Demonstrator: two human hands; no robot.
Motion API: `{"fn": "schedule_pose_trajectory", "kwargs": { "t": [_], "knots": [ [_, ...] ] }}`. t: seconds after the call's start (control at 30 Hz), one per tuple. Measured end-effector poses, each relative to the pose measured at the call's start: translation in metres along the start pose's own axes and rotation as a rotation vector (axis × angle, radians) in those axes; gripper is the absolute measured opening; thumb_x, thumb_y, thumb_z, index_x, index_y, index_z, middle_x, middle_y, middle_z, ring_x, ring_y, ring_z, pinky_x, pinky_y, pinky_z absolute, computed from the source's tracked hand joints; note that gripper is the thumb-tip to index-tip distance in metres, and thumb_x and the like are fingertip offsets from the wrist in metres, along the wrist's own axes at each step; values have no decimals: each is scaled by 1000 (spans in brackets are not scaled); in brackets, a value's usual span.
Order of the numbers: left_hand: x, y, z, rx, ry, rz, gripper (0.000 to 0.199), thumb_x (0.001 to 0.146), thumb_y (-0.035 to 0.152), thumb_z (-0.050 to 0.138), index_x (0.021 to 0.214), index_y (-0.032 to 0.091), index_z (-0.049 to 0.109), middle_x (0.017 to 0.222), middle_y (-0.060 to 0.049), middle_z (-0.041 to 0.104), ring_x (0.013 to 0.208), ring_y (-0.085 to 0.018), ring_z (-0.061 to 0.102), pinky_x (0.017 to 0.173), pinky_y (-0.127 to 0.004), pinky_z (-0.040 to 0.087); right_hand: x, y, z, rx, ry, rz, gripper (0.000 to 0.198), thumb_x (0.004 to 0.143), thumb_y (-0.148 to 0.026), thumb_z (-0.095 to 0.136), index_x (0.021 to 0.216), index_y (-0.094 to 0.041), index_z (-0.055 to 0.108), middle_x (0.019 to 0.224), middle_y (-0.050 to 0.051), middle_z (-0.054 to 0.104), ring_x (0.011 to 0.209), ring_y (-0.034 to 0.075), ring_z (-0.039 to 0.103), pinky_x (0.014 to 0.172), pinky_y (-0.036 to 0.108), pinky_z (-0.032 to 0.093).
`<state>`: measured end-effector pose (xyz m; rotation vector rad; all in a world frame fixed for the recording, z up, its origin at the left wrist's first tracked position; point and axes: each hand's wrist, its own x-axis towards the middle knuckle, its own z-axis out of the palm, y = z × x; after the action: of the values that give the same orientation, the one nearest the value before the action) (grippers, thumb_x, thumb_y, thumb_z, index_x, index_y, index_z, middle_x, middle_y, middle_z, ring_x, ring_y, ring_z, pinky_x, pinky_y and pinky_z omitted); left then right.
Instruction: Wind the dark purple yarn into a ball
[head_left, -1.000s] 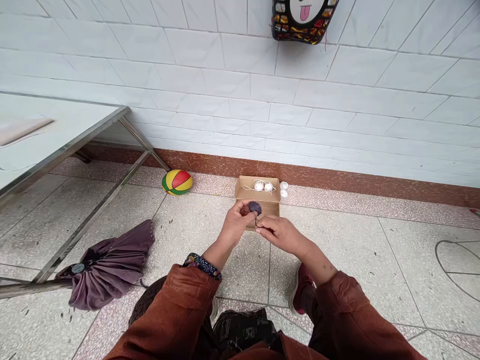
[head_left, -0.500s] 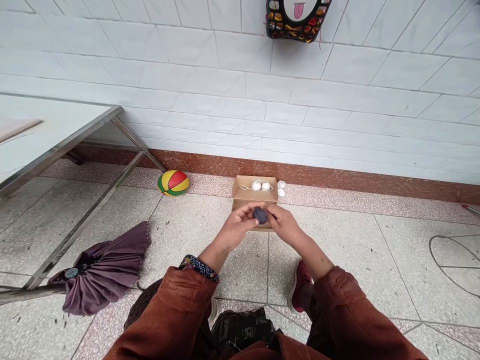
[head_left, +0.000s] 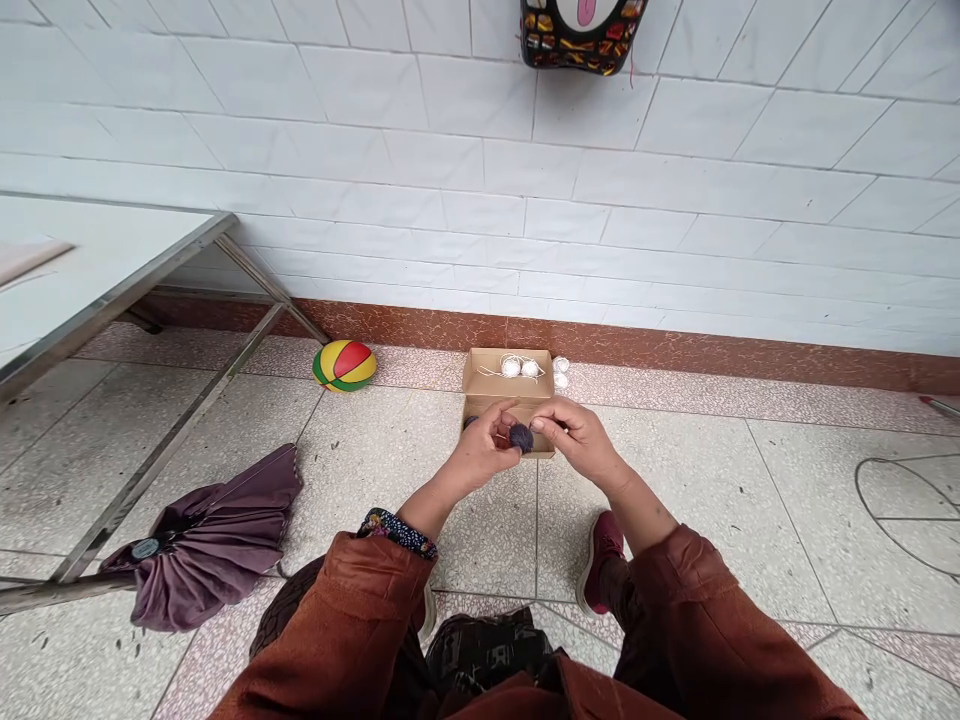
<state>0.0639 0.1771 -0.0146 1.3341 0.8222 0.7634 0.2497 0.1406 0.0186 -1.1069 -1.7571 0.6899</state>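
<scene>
My left hand [head_left: 480, 450] is closed around a small dark blue-grey ball of yarn [head_left: 521, 437], held between thumb and fingers. Just to the right of it, my right hand [head_left: 576, 438] pinches thumb and forefinger together; whatever is between them is too fine to make out. Below both hands an open cardboard box [head_left: 546, 447] lies on the floor, its lid [head_left: 480, 388] tipped back toward the wall. Two white yarn balls [head_left: 520, 368] with loose strands rest on the lid. Another dark ball [head_left: 470, 421] shows at the box's left side, partly hidden by my left hand.
More white balls [head_left: 561, 372] sit right of the lid. A colourful ball [head_left: 344, 366] and a folded purple umbrella [head_left: 217, 540] lie to the left, near a metal-framed table [head_left: 150, 240]. A wire frame [head_left: 900, 510] is at right; a patterned bag [head_left: 583, 40] hangs on the wall.
My right hand has moved off the dark yarn ball, slightly up and right. The ball stays in my left hand, and more of the box's inside shows.
</scene>
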Motion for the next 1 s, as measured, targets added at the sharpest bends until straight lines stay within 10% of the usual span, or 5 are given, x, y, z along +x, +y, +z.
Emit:
{"fn": "schedule_pose_trajectory", "kwargs": {
  "t": [0.23,0.43,0.73,1.0],
  "knots": [
    [-6,9,6,-184,-253,45,89,69,7,70,148,31,37,92,0,64,83,-14,60,75,-27,45,-1,26,7,-143,61,140,17,96,-25,53,83,-22,64,82,2,67,78,18,61,74,30,46],
    [0,8,1,-413,32,1,35,70,15,75,105,19,71,104,-5,68,93,-16,61,84,-29,47,-4,34,18,-209,-67,228,16,96,-19,51,83,-21,62,78,0,64,76,16,60,70,26,43],
    [6,2,-8,-376,284,-64,34,62,16,78,95,17,68,91,-1,68,85,-14,61,83,-29,47,-7,6,16,-78,-183,7,15,99,-29,53,94,-22,65,87,3,67,78,17,61,73,29,48],
    [-8,8,4,-209,-163,-1,80,68,11,76,140,27,45,92,-1,66,83,-15,62,79,-30,47,1,9,1,-82,59,55,17,97,-27,53,87,-22,65,82,3,67,79,18,61,75,31,47]
  ]
}}
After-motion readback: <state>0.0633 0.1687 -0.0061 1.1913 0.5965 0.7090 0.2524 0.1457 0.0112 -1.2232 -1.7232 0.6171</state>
